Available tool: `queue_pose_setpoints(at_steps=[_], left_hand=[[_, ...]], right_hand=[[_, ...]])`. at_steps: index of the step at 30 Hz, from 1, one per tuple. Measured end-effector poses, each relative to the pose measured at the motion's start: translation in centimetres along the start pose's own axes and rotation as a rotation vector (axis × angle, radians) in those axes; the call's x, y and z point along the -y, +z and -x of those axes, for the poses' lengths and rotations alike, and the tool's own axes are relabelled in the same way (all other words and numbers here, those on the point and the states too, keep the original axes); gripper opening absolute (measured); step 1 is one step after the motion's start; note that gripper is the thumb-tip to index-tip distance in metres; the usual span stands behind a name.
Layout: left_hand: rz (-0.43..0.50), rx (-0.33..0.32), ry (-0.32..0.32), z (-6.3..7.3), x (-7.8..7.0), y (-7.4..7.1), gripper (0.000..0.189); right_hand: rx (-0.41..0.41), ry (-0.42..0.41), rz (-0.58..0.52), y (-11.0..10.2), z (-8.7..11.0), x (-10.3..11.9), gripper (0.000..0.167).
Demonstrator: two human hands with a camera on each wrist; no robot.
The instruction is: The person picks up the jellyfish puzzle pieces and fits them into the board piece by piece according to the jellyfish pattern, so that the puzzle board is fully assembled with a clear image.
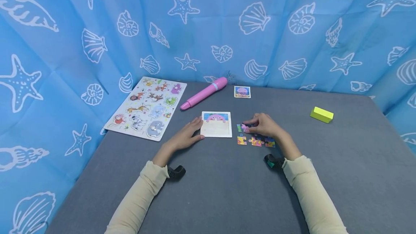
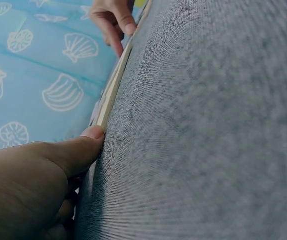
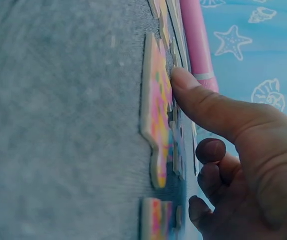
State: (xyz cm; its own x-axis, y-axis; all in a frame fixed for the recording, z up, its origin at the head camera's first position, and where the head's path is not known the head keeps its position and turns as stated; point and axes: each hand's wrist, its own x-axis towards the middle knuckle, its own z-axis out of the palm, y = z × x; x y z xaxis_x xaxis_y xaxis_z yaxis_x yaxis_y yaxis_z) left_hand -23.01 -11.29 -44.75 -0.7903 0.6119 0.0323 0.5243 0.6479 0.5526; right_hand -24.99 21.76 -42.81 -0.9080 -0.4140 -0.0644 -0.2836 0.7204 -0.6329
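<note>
My left hand (image 1: 185, 135) rests at the left side of a small wooden jigsaw tray (image 1: 216, 130), fingers extended and thumb at its near corner. In the left wrist view the thumb touches the tray's pale edge (image 2: 111, 95). The tray holds a top strip picturing a pink octopus (image 1: 216, 117). To its right, my right hand (image 1: 264, 125) pinches a pink puzzle piece (image 1: 244, 128) between thumb and index finger, low over the table. Loose puzzle pieces (image 1: 256, 141) lie below and partly under that hand; one yellow-pink piece (image 3: 156, 105) is close to the thumb in the right wrist view.
A small picture card (image 1: 242, 92) lies behind the tray, beside a pink marker-shaped stick (image 1: 204, 94). An animal peg puzzle board (image 1: 147, 109) is at the left. A yellow block (image 1: 321, 115) sits at the right. A blue seashell curtain (image 1: 208, 28) hangs behind the grey table (image 1: 214, 190).
</note>
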Motion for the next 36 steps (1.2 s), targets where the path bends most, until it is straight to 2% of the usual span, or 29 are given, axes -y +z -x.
queue_pose_setpoints(at_steps=[10, 14, 18, 26, 36], left_hand=[[-0.011, -0.007, -0.001, -0.1, 0.3, 0.0, 0.065], [-0.011, -0.006, -0.005, -0.1, 0.4, 0.1, 0.065], [-0.006, 0.001, -0.011, -0.1, 0.3, 0.1, 0.065], [-0.005, 0.008, -0.017, -0.1, 0.2, 0.0, 0.065], [-0.012, 0.015, -0.024, -0.2, 0.3, 0.0, 0.065]], right_hand=[[-0.014, 0.022, -0.041, 0.2, -0.4, -0.3, 0.028], [-0.014, 0.015, -0.036, 0.3, -0.5, -0.3, 0.027], [-0.018, 0.003, -0.076, 0.4, -0.7, -0.1, 0.026], [-0.086, -0.075, -0.18, 2.1, -2.4, 2.6, 0.026], [-0.147, -0.036, -0.142, 5.6, -4.7, 6.3, 0.026]])
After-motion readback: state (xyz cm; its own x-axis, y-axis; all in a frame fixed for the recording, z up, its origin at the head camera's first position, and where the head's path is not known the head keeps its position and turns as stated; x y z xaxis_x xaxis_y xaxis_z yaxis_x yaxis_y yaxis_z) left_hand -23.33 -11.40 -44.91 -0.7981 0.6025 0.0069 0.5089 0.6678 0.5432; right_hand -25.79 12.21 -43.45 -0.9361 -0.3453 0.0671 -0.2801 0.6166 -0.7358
